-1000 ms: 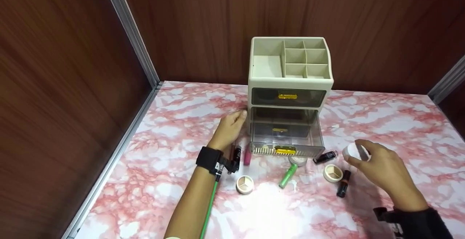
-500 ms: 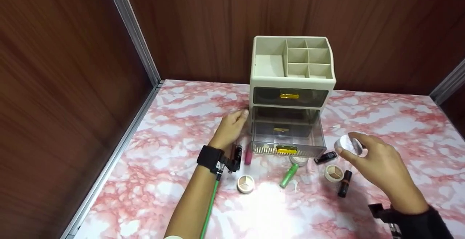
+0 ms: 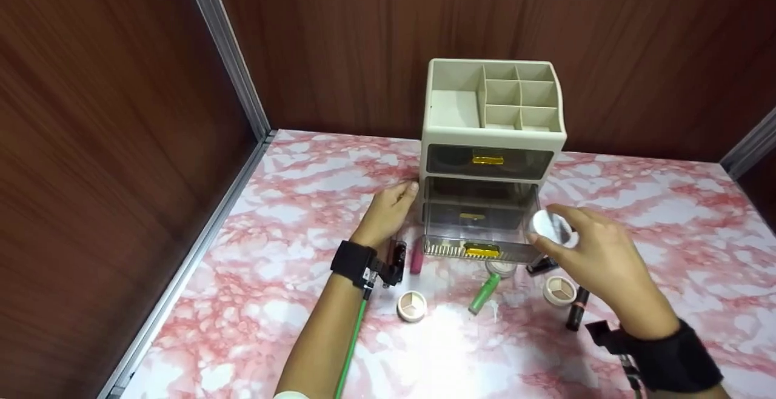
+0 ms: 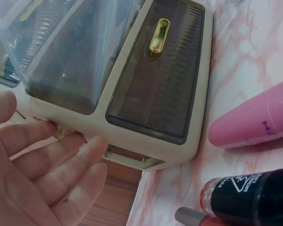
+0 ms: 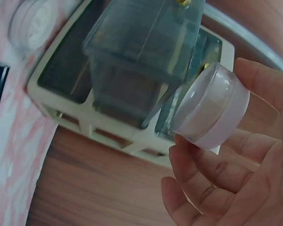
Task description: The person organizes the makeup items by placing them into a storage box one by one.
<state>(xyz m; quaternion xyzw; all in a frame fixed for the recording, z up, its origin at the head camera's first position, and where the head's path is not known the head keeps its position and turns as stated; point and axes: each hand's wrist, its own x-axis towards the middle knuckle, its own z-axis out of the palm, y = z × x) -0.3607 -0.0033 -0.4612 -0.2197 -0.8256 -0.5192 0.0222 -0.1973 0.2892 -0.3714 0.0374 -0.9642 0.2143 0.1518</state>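
Note:
The cream drawer organizer (image 3: 494, 137) stands with its middle drawer (image 3: 482, 250) pulled out; the top drawer is closed. My right hand (image 3: 606, 259) pinches a round white-lidded jar (image 3: 550, 228) between thumb and fingers, at the right edge of the pulled-out drawer. In the right wrist view the jar (image 5: 212, 108) is clear-walled and tilted. My left hand (image 3: 388, 211) rests against the organizer's left side, and in the left wrist view its fingers (image 4: 61, 155) lie nearly straight along the frame.
On the marbled table (image 3: 291, 229) lie a pink tube (image 3: 416, 256), a dark bottle (image 3: 398, 259), a green tube (image 3: 484, 294), a black-and-pink tube (image 3: 578, 309), two round three-colour palettes (image 3: 412, 306) and another jar below the drawer. Wood panels (image 3: 339, 47) stand behind and at the left.
My right hand has carried the jar leftward and up, from the table's right side to the drawer's right edge. My left hand has stayed against the organizer.

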